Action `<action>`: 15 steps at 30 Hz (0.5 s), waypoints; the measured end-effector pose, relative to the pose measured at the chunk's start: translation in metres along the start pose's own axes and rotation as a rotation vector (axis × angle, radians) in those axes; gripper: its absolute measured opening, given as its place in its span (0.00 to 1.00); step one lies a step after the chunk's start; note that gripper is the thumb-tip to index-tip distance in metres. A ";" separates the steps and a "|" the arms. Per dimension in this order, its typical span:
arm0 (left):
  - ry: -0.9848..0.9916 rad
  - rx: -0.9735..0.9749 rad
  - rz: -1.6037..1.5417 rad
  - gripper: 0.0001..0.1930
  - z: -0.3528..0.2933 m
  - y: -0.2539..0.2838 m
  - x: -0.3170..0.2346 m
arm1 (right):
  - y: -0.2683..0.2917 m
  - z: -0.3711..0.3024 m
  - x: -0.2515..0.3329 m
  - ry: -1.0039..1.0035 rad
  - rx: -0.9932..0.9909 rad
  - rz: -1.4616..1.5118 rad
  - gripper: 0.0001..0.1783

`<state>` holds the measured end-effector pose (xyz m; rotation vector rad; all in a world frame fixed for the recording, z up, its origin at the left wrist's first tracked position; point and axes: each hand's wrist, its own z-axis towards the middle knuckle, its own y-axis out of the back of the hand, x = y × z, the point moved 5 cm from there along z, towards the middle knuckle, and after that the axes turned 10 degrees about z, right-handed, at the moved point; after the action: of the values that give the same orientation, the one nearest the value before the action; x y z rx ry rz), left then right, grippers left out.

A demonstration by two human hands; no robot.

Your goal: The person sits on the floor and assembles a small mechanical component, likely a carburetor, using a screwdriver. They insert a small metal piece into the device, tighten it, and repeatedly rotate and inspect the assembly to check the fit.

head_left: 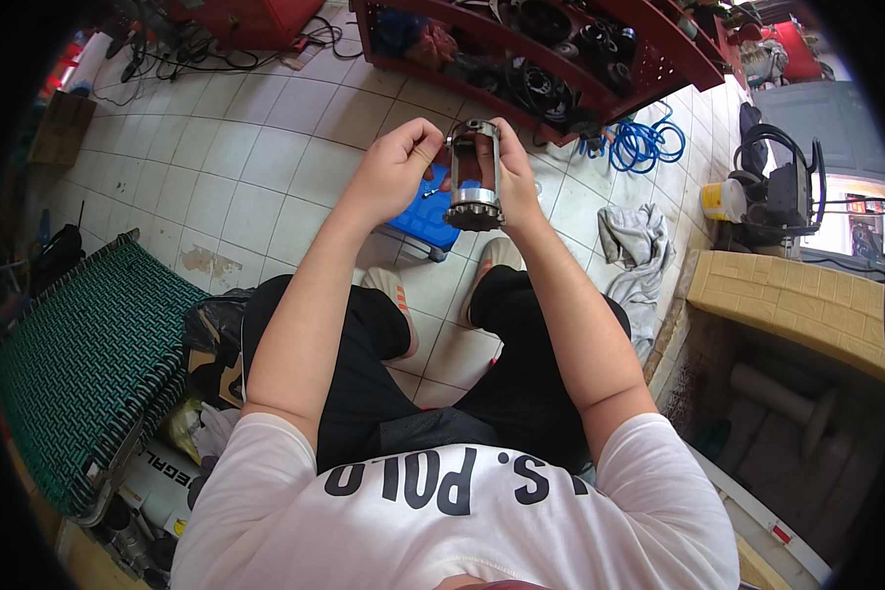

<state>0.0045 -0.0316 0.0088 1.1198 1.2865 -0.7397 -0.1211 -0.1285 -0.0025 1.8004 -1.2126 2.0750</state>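
My right hand (514, 177) is wrapped round the right side of a metal cage-like part (474, 197). The part has open sides, a narrower top and a dark toothed ring at its lower end. At the part's upper left side is my left hand (406, 162), its thumb and fingers pinched together. Whatever sits in that pinch, if anything, is too small to make out. Below both hands stands a low blue stool or platform (418, 231), with a small metal piece (430, 194) on top.
Ahead is a red metal rack (649, 84) loaded with dark machine parts. A coiled blue hose (649, 143) and a grey cloth (634, 241) lie on the tiled floor to the right. At left stands a green woven seat (93, 344); a yellow padded block (787, 300) is at right.
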 end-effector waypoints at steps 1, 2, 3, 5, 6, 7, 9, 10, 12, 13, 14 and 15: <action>0.043 0.003 -0.008 0.16 0.001 0.001 0.005 | -0.001 -0.001 -0.001 -0.018 0.009 0.019 0.12; 0.086 0.007 -0.016 0.17 0.001 0.002 0.012 | -0.002 -0.001 -0.002 -0.036 0.018 0.038 0.12; 0.128 0.012 -0.024 0.18 0.001 0.001 0.013 | -0.001 -0.001 -0.003 -0.033 0.044 0.011 0.13; 0.119 -0.062 -0.050 0.19 0.001 0.001 0.011 | 0.004 0.001 -0.007 -0.026 0.095 -0.042 0.15; 0.116 -0.099 -0.062 0.19 0.000 0.003 0.008 | 0.002 -0.001 -0.006 -0.033 0.077 -0.019 0.14; 0.109 -0.079 -0.124 0.19 0.000 0.002 0.006 | -0.001 -0.003 -0.003 -0.039 0.058 0.004 0.13; 0.095 -0.039 -0.248 0.18 -0.002 0.002 0.001 | -0.003 -0.003 -0.001 -0.034 0.033 0.029 0.13; 0.066 -0.038 -0.235 0.18 -0.002 0.000 -0.001 | -0.003 -0.003 -0.001 -0.021 0.027 0.032 0.13; 0.009 -0.038 -0.209 0.16 -0.001 -0.006 -0.002 | -0.003 -0.002 -0.001 -0.018 0.019 0.040 0.13; 0.008 -0.023 -0.180 0.17 0.000 -0.006 0.002 | -0.002 -0.002 -0.001 -0.026 0.016 0.046 0.13; 0.007 -0.008 -0.152 0.17 0.002 -0.006 0.007 | -0.003 -0.002 -0.001 -0.035 0.013 0.053 0.13; 0.007 0.008 -0.124 0.17 0.002 -0.007 0.006 | -0.003 -0.002 -0.001 -0.037 0.015 0.053 0.13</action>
<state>0.0002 -0.0351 0.0012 1.0562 1.3692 -0.8345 -0.1207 -0.1253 -0.0020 1.8406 -1.2710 2.0932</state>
